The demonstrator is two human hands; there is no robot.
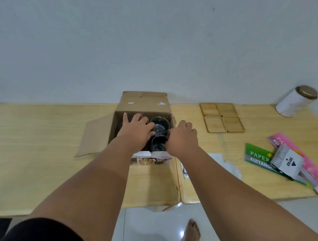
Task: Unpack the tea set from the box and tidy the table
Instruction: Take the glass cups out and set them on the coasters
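An open cardboard box (144, 102) stands at the middle of the wooden table (36, 145), against the wall. Dark glass tea pieces (160, 123) show inside it, one toward the back and one nearer me. My left hand (136, 129) reaches into the box, fingers spread over its left side and touching the glass. My right hand (181, 139) is at the box's right edge, its fingers curled toward the glassware. Whether either hand grips a piece is hidden.
Several square wooden coasters (221, 118) lie right of the box. A white canister with a gold lid (297, 100) lies at the far right. Green and pink paper pads with a small white box (285, 161) sit near the right front edge. White paper (223, 163) lies beside my right forearm.
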